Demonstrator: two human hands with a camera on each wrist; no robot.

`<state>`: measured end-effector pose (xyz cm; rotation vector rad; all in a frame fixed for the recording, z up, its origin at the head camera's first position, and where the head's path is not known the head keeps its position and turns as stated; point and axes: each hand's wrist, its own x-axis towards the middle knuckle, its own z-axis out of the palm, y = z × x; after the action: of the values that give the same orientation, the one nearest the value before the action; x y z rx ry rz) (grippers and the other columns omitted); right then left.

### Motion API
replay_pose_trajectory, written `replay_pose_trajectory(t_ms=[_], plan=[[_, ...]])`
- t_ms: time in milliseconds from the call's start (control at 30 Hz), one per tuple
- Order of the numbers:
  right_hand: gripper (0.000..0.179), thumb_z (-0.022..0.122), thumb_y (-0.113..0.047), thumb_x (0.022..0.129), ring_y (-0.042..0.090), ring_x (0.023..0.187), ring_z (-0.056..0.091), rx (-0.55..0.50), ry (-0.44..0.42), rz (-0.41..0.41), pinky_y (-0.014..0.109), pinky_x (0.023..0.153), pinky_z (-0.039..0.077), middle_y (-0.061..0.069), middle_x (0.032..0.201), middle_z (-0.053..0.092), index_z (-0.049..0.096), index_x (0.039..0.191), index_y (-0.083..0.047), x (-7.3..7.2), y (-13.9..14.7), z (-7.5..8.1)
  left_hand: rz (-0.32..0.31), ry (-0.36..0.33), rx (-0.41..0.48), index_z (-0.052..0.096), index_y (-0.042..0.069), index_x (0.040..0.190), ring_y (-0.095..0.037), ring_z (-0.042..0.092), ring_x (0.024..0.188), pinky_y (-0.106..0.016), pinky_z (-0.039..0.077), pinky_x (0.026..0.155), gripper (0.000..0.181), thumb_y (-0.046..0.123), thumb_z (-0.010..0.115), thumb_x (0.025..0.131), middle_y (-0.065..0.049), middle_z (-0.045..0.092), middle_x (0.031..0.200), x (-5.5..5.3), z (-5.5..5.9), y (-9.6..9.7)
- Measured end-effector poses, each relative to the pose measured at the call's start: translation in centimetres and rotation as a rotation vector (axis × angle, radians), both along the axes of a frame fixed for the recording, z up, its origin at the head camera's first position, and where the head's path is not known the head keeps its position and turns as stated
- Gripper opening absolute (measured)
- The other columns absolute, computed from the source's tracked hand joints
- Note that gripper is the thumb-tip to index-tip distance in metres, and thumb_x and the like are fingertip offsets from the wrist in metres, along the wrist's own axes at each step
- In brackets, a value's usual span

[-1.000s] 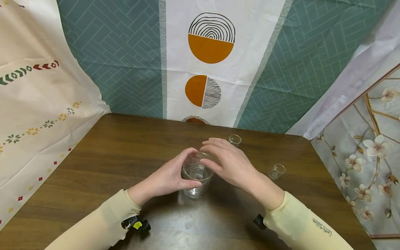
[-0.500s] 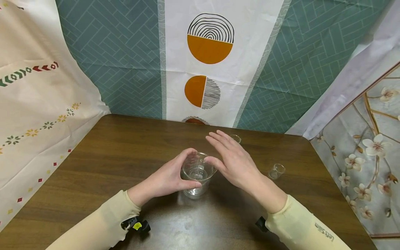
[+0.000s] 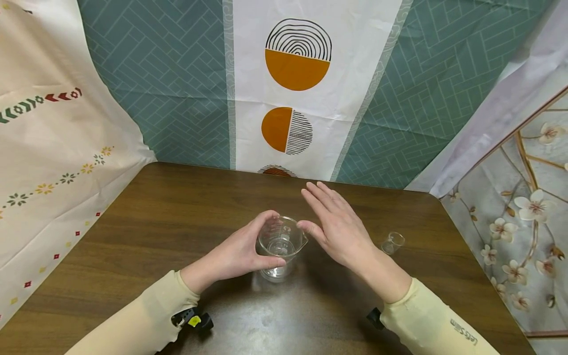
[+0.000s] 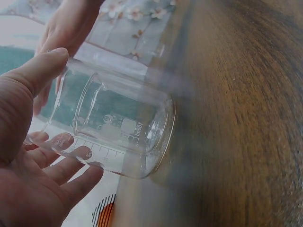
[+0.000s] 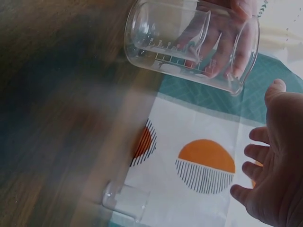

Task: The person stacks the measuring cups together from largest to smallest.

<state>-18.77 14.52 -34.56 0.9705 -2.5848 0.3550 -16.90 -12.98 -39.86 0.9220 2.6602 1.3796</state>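
Observation:
My left hand [image 3: 235, 251] grips a large clear glass beaker [image 4: 163, 146] near its rim, thumb on the near side and fingers round the far side. The beaker stands upright on the table. Inside it is a smaller glass beaker [image 4: 109, 116] with white markings, one reading 100ml. My right hand [image 3: 339, 224] is held up just right of the large beaker's spout, fingers straight, holding nothing. A little glass beaker [image 5: 125, 201] shows at the table's back in the right wrist view; the right hand hides it in the head view.
Another little glass beaker [image 3: 392, 243] stands on the brown wooden table [image 3: 186, 197], right of my right hand. Patterned cloths hang behind the table [image 3: 186, 88] and along its left [image 3: 57, 148] and right [image 3: 510, 236] sides.
My right hand has drawn back from over the large beaker's rim to the right, its fingers straightening. It now covers the back little beaker in the head view. The left hand stays put.

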Motion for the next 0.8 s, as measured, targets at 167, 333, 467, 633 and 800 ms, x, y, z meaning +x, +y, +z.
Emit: replay_pose_trajectory(t_ms=[167, 333, 467, 633, 800], plan=[[0.078, 0.070, -0.046, 0.108, 0.032, 0.167, 0.024, 0.012, 0.007, -0.016, 0.049, 0.135, 0.016, 0.012, 0.178, 0.034, 0.043, 0.169, -0.006, -0.1, 0.4, -0.2, -0.007, 0.003, 0.004, 0.042, 0.009, 0.157, -0.023, 0.063, 0.131, -0.050, 0.052, 0.111, 0.093, 0.037, 0.097, 0.088, -0.006, 0.062, 0.147, 0.0, 0.0, 0.0], [0.080, 0.069, -0.049, 0.108, 0.031, 0.167, 0.023, 0.027, -0.009, -0.051, 0.050, 0.135, 0.015, 0.011, 0.179, 0.033, 0.039, 0.171, -0.009, -0.3, 1.0, -0.4, -0.009, -0.005, 0.008, 0.042, 0.010, 0.157, -0.023, 0.063, 0.131, -0.050, 0.052, 0.111, 0.093, 0.038, 0.097, 0.088, -0.005, 0.061, 0.146, 0.0, 0.0, 0.0], [0.081, 0.067, -0.050, 0.109, 0.030, 0.167, 0.022, 0.034, -0.018, -0.079, 0.051, 0.135, 0.015, 0.011, 0.179, 0.032, 0.037, 0.172, -0.010, -0.5, 1.4, -0.5, -0.006, -0.013, 0.006, 0.041, 0.009, 0.158, -0.024, 0.062, 0.133, -0.051, 0.050, 0.113, 0.094, 0.038, 0.097, 0.088, -0.006, 0.061, 0.148, 0.0, 0.0, -0.1], [0.080, 0.067, -0.051, 0.109, 0.033, 0.166, 0.025, 0.035, -0.010, -0.103, 0.053, 0.134, 0.016, 0.014, 0.177, 0.036, 0.038, 0.172, -0.009, -0.9, 1.9, -0.8, -0.008, -0.015, 0.002, 0.041, 0.008, 0.159, -0.024, 0.062, 0.134, -0.051, 0.050, 0.113, 0.095, 0.038, 0.097, 0.088, -0.006, 0.061, 0.149, 0.0, 0.0, -0.1], [0.081, 0.067, -0.052, 0.109, 0.035, 0.165, 0.027, 0.038, -0.012, -0.131, 0.056, 0.134, 0.017, 0.015, 0.175, 0.039, 0.039, 0.171, -0.009, -1.3, 2.4, -1.1, -0.013, -0.013, 0.007, 0.041, 0.008, 0.158, -0.024, 0.062, 0.134, -0.051, 0.050, 0.114, 0.094, 0.037, 0.097, 0.088, -0.006, 0.061, 0.148, 0.0, 0.0, 0.0]])
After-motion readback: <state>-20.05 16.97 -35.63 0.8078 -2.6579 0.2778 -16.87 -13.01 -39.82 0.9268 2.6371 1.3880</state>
